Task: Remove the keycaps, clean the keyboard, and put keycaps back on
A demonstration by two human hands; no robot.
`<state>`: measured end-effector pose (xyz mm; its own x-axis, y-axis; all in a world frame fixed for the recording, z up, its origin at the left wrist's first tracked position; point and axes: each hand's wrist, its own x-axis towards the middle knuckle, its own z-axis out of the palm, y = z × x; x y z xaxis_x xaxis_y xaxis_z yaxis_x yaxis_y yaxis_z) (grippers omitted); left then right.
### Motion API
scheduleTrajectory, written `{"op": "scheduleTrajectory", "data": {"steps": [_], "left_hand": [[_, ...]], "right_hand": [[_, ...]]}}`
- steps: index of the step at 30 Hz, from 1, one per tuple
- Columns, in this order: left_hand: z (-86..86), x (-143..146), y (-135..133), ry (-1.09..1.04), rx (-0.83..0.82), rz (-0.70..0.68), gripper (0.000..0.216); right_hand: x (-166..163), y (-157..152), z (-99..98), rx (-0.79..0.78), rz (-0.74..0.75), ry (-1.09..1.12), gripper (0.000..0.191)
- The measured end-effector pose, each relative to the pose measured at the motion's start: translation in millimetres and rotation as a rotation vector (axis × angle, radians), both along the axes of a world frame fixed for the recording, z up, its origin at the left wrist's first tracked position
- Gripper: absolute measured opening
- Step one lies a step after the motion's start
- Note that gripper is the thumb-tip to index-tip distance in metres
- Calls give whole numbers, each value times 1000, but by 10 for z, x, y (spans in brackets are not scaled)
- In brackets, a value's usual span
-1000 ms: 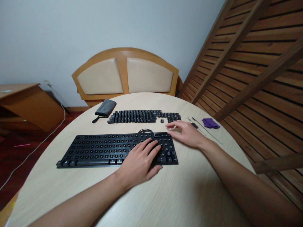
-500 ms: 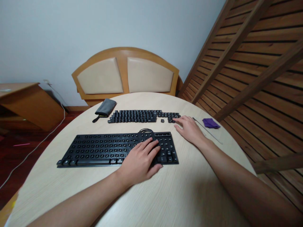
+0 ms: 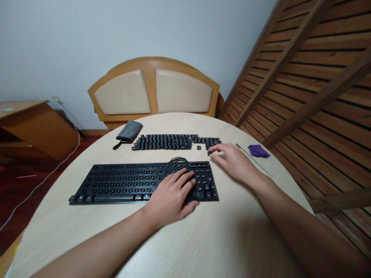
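Note:
A black keyboard with most of its keycaps off lies on the round table; some caps sit on its bottom row and number pad. My left hand rests flat over its right part, fingers spread. Beyond the keyboard, loose black keycaps stand in rows. At the right end of these rows, my right hand pinches a keycap between thumb and fingertips, just on the near side of the others. One single keycap lies apart to its left.
A grey pouch lies at the back left of the table. Right of my right hand are a thin metal rod and a folded purple cloth. Behind the keyboard is its coiled cable. A slatted wooden panel stands at the right.
My right hand has drawn a keycap from the right end of the rows, a little toward me and left. My left hand has stayed on the keyboard.

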<state>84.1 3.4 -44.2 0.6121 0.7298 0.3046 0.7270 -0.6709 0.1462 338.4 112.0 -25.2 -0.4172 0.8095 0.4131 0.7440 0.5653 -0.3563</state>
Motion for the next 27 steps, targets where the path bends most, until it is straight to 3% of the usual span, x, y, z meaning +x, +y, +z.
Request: {"op": "scheduleTrajectory", "data": {"steps": [4,12,27], "left_hand": [[-3,-1,0,-4,-7,8,51],[-1,2,58,-11,7,29,50],[15,3,46,-14,-9,30,50]], "right_hand": [[-118,-133,119,-139,237,111,18],[-173,-213,167,-333,441,78,15],[-200,-231,134,-419,526,20,15]]}}
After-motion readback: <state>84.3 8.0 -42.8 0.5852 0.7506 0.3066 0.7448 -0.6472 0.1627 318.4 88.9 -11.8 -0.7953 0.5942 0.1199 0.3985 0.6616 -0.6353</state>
